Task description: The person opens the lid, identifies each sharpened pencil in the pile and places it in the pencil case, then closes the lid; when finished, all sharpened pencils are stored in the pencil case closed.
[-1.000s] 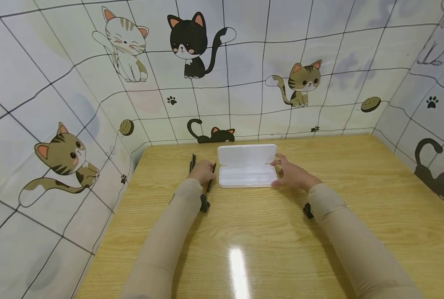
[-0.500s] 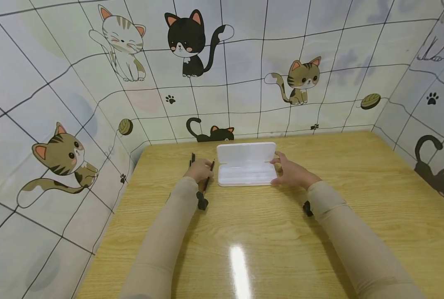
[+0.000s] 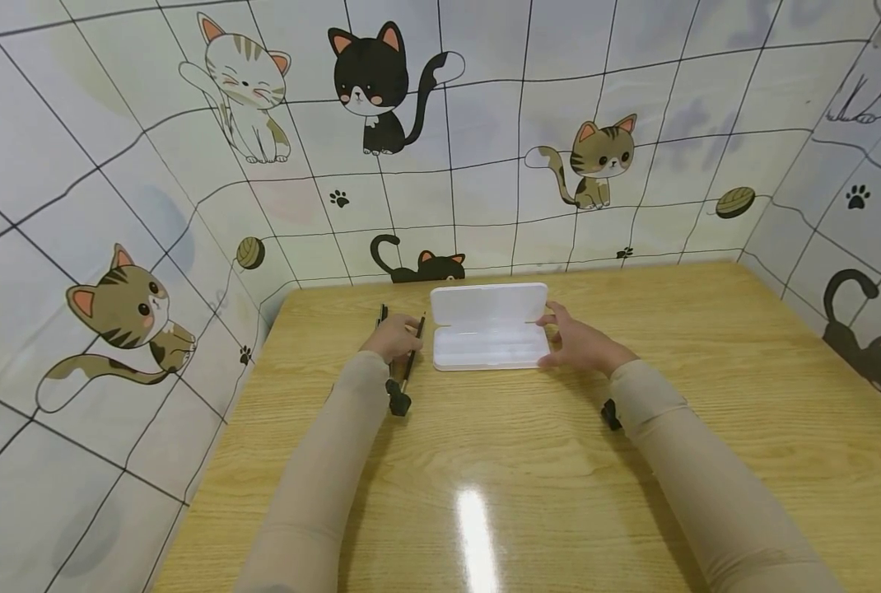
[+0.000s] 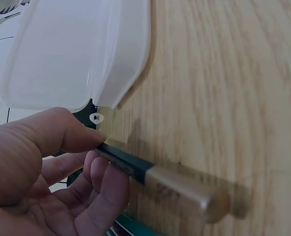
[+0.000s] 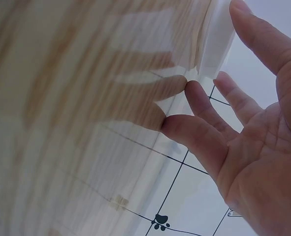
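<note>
An open white plastic case (image 3: 489,325) lies near the far edge of the wooden table (image 3: 529,461), its lid folded back. My left hand (image 3: 396,336) pinches a pen-like tool (image 3: 413,350) with a black shaft and wooden end just left of the case; the left wrist view shows the thumb and fingers (image 4: 61,140) round the tool (image 4: 160,179) beside the case (image 4: 76,54). My right hand (image 3: 577,344) rests open at the case's right end, straight fingers (image 5: 204,113) touching the case (image 5: 216,39).
More dark pens (image 3: 382,319) lie on the table behind my left hand. Walls with cat pictures (image 3: 370,82) close in the table at the back, left and right. Bare tabletop stretches towards me.
My left hand has drawn the tool slightly back and left, away from the case. The right hand and the case have stayed put.
</note>
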A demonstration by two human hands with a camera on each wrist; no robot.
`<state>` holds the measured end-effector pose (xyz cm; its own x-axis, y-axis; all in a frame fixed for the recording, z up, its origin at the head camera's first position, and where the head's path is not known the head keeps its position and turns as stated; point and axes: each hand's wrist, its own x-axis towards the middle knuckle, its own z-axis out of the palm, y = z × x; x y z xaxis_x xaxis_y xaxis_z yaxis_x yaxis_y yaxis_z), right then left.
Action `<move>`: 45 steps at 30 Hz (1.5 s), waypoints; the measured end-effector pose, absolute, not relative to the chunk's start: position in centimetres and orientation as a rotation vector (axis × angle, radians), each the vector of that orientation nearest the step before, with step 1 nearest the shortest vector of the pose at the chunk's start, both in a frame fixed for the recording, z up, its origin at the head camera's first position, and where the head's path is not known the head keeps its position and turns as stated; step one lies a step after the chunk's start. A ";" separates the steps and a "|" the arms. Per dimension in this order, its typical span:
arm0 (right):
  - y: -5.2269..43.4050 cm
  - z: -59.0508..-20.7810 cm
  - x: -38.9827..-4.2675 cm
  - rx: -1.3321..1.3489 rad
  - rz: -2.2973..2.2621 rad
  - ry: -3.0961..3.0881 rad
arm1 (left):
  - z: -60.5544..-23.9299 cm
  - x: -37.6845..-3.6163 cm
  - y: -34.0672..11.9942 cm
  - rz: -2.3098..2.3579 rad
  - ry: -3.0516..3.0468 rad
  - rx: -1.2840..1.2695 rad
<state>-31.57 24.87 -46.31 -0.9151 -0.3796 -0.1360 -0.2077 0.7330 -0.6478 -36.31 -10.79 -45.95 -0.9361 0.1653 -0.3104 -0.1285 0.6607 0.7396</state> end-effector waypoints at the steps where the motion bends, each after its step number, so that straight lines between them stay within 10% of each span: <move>1: 24.8 -46.3 -31.6 -0.463 -0.955 2.677 | -45.9 -36.2 -10.8 1.163 2.526 0.041; 45: 24.9 -46.4 -31.6 -0.450 -0.972 2.671 | -45.2 -36.3 -12.3 1.531 2.485 0.184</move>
<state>-31.63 24.87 -46.39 -0.9173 -0.3734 -0.1383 -0.1973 0.7279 -0.6567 -36.28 -12.34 -45.18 -0.9687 0.2184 -0.1181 -0.0073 0.4502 0.8929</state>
